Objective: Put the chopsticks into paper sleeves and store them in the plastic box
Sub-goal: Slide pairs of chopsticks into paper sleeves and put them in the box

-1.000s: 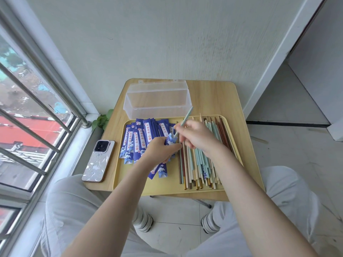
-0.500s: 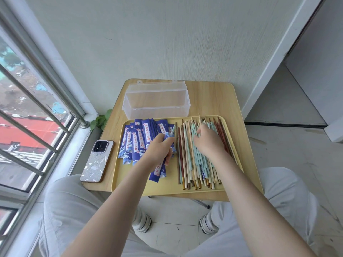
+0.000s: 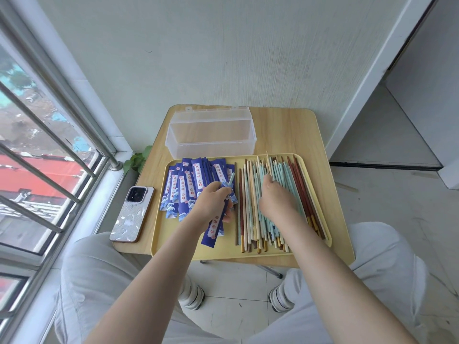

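Chopsticks (image 3: pixel 268 202): loose pile filling the yellow tray's (image 3: pixel 223 252) right half.
Left hand (image 3: pixel 211 204): grips a blue sleeve (image 3: pixel 215 225), one pale chopstick tip (image 3: pixel 231 178) poking out.
Right hand (image 3: pixel 275 197): fingers down on the pile; grasp unclear.
Plastic box (image 3: pixel 211 135): open, just behind the tray, near the table's (image 3: pixel 298 135) far edge.

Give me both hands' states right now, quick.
Left hand: closed around a blue paper sleeve with a light blue chopstick sticking out of its top.
Right hand: on the chopstick pile; fingers hidden, grip cannot be told.
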